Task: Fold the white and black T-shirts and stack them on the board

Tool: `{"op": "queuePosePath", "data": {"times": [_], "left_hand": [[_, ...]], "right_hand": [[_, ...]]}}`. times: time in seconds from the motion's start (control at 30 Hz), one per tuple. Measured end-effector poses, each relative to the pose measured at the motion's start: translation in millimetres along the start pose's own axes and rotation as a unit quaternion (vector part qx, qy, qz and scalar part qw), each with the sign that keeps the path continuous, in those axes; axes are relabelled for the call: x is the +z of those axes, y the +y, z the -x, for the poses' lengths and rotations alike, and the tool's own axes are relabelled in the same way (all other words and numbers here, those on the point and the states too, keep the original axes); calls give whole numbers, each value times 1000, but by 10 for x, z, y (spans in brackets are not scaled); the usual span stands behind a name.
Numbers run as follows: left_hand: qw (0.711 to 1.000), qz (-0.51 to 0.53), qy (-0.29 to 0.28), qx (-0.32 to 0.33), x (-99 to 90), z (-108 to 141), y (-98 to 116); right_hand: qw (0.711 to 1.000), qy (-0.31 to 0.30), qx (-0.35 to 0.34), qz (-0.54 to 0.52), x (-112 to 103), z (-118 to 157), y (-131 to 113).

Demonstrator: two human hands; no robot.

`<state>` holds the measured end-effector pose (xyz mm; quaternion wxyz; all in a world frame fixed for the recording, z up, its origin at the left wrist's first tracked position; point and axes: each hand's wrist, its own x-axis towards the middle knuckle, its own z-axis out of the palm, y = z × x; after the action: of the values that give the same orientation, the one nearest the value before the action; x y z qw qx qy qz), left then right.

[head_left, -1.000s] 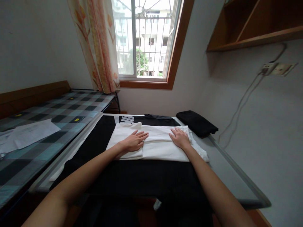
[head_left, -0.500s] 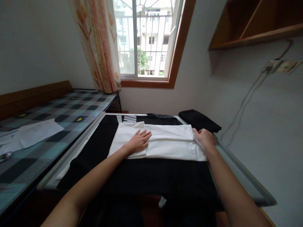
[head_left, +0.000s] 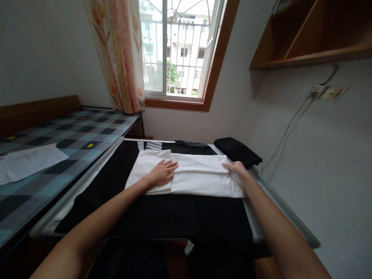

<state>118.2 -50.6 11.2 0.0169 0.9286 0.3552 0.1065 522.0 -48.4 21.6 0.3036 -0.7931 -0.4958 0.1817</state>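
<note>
A white folded garment (head_left: pixel 200 183) lies lengthwise across a black cloth (head_left: pixel 186 217) on the table. Its left part is folded over in a wider layer, with a seam-like crease running along the rest. My left hand (head_left: pixel 161 173) rests flat on that left part, fingers spread towards the fold's edge. At the garment's right end, my right hand (head_left: pixel 238 169) pinches the far corner between thumb and fingers. The garment's exact kind cannot be made out.
Behind my right hand sits a folded black cloth (head_left: pixel 236 150). The grey-edged table (head_left: pixel 286 211) stands beside a bed with a checked mattress (head_left: pixel 101 130), where papers (head_left: pixel 33 161) lie. A wooden shelf (head_left: pixel 314 56) and a socket with cables (head_left: pixel 318 92) are on the right wall.
My right hand has shifted from beyond the garment's right edge onto its far right corner. My left hand stays flat on the cloth. The view has turned slightly right.
</note>
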Motion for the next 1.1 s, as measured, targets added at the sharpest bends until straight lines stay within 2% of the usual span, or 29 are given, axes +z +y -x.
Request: {"op": "queuePosePath", "data": {"times": [0.1,0.23,0.33,0.43,0.5,0.67,0.77,0.87,0.93,1.0,1.03,1.1], "left_hand": [[1000,0,1,-3,-9,40,-97],[1000,-1,10,1,-7,60,-135],[1000,-2,13,8,2,58,-127],[1000,-1,14,7,4,55,-119],[1000,1,12,4,1,55,-113],[1000,4,19,6,-14,69,-94],[999,3,31,14,-36,76,-74],[997,16,65,28,-89,74,-23],[994,45,96,35,-135,70,28],[988,87,126,35,-171,69,77],[983,109,143,30,-181,70,96],[975,140,173,14,-184,78,113]], "right_hand": [[993,-33,82,-73,-5,64,-141],[991,-45,74,-103,-18,104,-262],[994,-28,25,-105,-38,114,-297],[996,-27,-59,-61,-53,110,-287],[995,-49,-87,-7,-64,94,-259],[980,-136,-56,131,-205,53,-305],[976,-149,-57,151,-356,66,-625],[975,-162,-73,135,-398,143,-1200],[970,-187,-92,123,-298,241,-1624],[961,-224,-133,89,-107,367,-1980],[948,-276,-151,48,4,430,-2112],[893,-416,-171,-8,216,533,-2262]]}}
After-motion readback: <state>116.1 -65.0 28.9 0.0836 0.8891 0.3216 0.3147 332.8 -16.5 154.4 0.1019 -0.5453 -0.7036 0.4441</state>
